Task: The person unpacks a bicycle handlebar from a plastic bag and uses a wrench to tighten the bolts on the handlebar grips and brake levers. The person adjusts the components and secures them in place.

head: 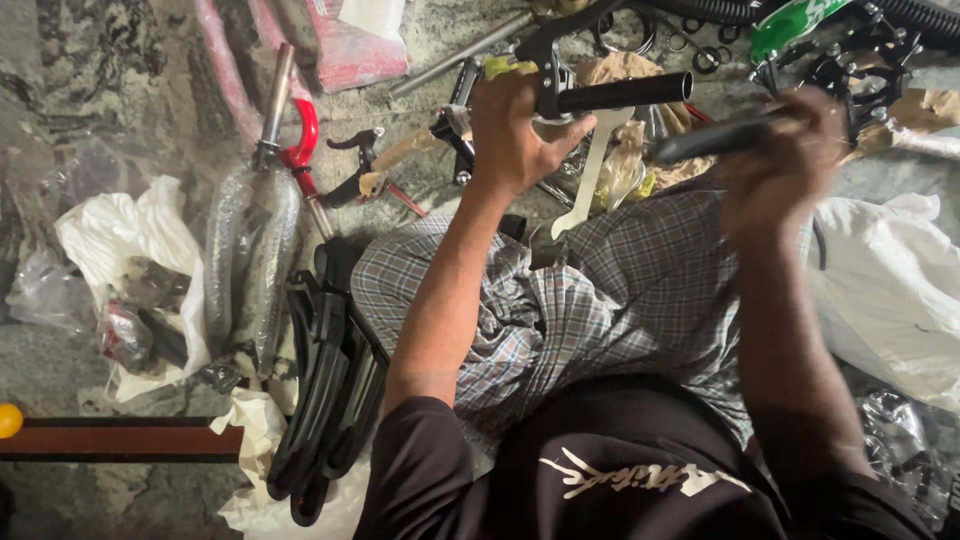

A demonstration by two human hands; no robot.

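My left hand (518, 128) grips a handlebar assembly (560, 80) at its metal clamp, right beside the black rubber grip (625, 92) that points to the right. My right hand (785, 150) is blurred and closed around a dark rod-like tool (705, 140) angled toward that grip. Both hands are raised over my lap, which is covered by a checked cloth (610, 300). A flat white spanner (590, 180) lies just below the black grip.
Black plastic mudguards (325, 400) lie stacked at my left. Plastic-wrapped parts (245, 260) and a white bag (140, 260) sit further left. A red hook on a metal rod (300, 140), brake levers, washers and a green bike frame piece (800, 25) lie on the stone floor ahead. White plastic (890, 290) is at right.
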